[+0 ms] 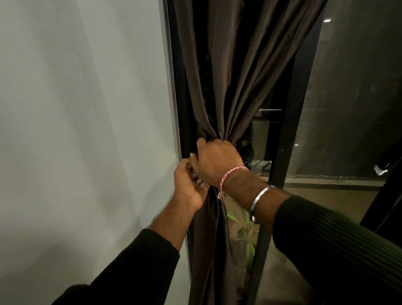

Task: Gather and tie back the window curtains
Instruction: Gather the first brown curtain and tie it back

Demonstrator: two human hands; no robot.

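A dark brown curtain (235,66) hangs against the black window frame and is bunched into a narrow waist at mid-height. My right hand (215,162) wraps around that gathered waist from the right, fingers curled over the folds. Just below and to the left, my left hand (188,183) has its fingers curled against the same bunch, partly hidden under the right hand. Below the hands the curtain falls straight down (210,254). No tie-back cord is visible; whatever the fingers hold between them is hidden.
A plain white wall (81,133) fills the left side. The black window frame (180,84) runs beside the curtain, with a second black upright (292,117) to the right. Dark glass (357,89) lies beyond, and a green plant (241,230) shows behind the pane.
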